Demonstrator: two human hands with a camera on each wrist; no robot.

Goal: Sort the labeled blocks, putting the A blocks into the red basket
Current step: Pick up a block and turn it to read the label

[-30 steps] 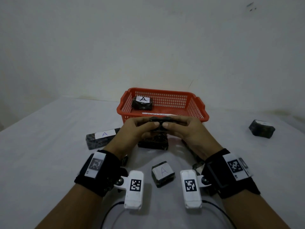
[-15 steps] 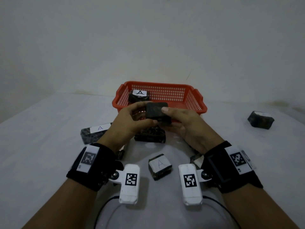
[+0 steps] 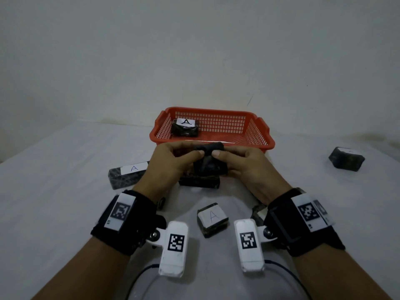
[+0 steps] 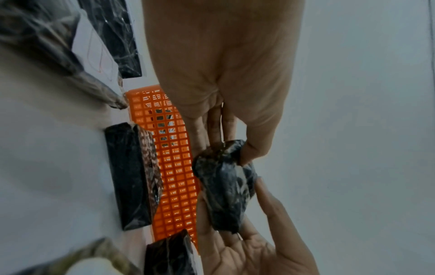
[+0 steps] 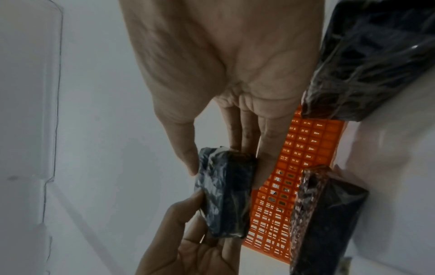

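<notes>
Both hands hold one dark wrapped block [image 3: 211, 163] between them, just in front of the red basket [image 3: 258, 137]. My left hand [image 3: 194, 153] pinches its left end and my right hand [image 3: 220, 153] its right end. No label shows on it in any view. In the left wrist view the thumb and fingers of the left hand [image 4: 226, 152] clamp the block [image 4: 226, 188]. The right wrist view shows the right hand [image 5: 226, 167] gripping the block [image 5: 226, 197] likewise. One A block [image 3: 185, 127] lies inside the basket.
A long A block [image 3: 127, 175] lies left of the hands, and an A cube [image 3: 213, 219] sits between my wrists. An unlabeled-side dark block [image 3: 199, 184] rests under the hands. Another block [image 3: 346, 159] is far right, and one [image 3: 258, 213] is half hidden by the right wrist.
The hands lifted the block off the table, held a flat face toward me half a second ago, and have since turned it and lowered it slightly.
</notes>
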